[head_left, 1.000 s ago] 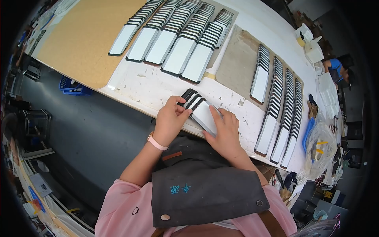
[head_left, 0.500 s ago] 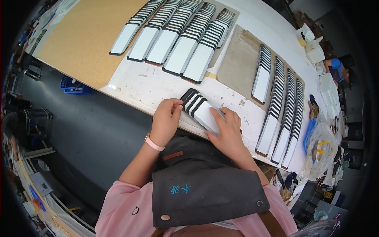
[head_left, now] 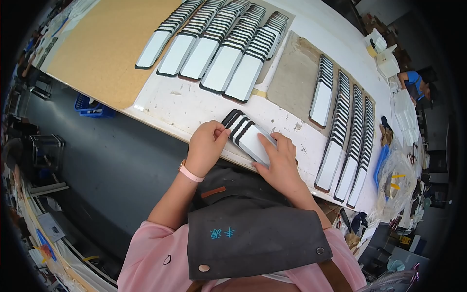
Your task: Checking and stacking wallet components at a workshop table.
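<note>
Looking down over my grey apron point(head_left: 253, 233), I see both hands on a short stack of flat rectangular plates point(head_left: 248, 136) — white faces, black edges, fanned like cards — lying at the near edge of the white desk point(head_left: 194, 104). My left hand point(head_left: 206, 148) curls its grip around the stack's near-left end, fingertips touching the black edges. My right hand point(head_left: 277, 163) lies flat on the top white face, fingers spread and pressing down, not clenched.

Farther back on the left, five long rows of the same plates point(head_left: 219, 44) run away from me, each overlapped like shingles, the nearest plate of each showing its whole white face. Some rest partly on a tan cardboard sheet point(head_left: 102, 48) that covers the desk's left end. To the right, a bare brownish sheet point(head_left: 296, 78) sits between those rows and four more rows point(head_left: 343, 131), which run along the desk's right side.

Containers: a blue crate point(head_left: 90, 104) stands on the dark floor beneath the desk's left edge; I cannot tell its contents. At the right end a clear plastic bag point(head_left: 399, 185) holds something with yellow bits — too small to make out. White boxes point(head_left: 382, 51) stand at the far corner, near another person's blue sleeve point(head_left: 413, 78).
</note>
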Demonstrator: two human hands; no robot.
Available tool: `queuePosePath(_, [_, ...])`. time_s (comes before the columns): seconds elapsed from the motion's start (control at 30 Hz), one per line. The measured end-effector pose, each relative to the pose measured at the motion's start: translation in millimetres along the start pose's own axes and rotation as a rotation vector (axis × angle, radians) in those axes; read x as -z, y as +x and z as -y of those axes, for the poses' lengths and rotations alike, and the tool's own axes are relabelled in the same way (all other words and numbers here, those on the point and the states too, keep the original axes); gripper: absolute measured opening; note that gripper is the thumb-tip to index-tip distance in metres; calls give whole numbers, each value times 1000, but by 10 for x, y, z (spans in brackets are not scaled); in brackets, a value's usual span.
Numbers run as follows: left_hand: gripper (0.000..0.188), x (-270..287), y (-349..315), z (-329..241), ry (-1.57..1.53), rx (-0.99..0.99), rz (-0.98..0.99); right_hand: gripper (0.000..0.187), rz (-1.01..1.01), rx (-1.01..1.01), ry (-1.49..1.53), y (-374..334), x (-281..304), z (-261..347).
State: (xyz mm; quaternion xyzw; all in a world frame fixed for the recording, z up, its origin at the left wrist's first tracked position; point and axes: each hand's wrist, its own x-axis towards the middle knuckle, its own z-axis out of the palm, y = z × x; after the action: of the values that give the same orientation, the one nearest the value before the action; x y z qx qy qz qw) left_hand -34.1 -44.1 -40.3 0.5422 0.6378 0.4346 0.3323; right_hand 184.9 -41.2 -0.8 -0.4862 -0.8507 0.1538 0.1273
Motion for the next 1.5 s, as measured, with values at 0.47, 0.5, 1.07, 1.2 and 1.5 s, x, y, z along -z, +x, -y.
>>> queuePosePath(0.47, [20, -3, 23, 46, -9, 48, 18, 68, -29, 32, 35, -3, -33, -17])
queuePosePath(0.5, [20, -12, 21, 50, -9, 47, 17, 68, -30, 32, 35, -1, -34, -18])
queuePosePath(1.07, [24, 7, -27, -71, -349, 274, 170, 80, -67, 9, 80, -58, -40, -60])
queuePosePath(1.2, [17, 21, -47, -78, -230, 215, 182, 76, -71, 1, 57, -112, 47, -48])
queuePosePath(1.5, [15, 89, -6, 23, 12, 34, 20, 73, -49, 47, 14, -93, 7, -68])
